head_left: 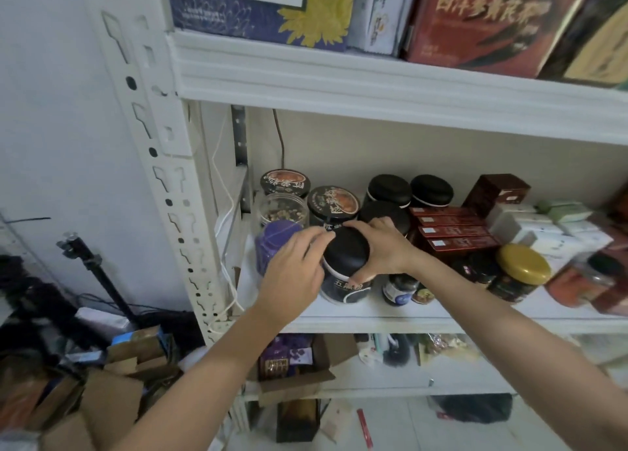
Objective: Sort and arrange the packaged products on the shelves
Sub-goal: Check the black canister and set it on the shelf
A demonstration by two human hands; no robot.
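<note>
A purple jar (275,243) stands just left of the black-lidded jar (345,263) at the front of the middle shelf (441,318). The left hand (292,268) and right hand (379,246) clasp it from either side, fingers curled round its lid. Well right of it sits a gold-lidded jar (523,264).

Jar (345,263) sat at front of middle shelf (373,311), left hand (292,270) on its left side, right hand (384,246) on its right. Rear jars (390,189) behind it. Stacked cartons (452,233) right of those. Gift boxes (475,19) on the shelf above.
</note>
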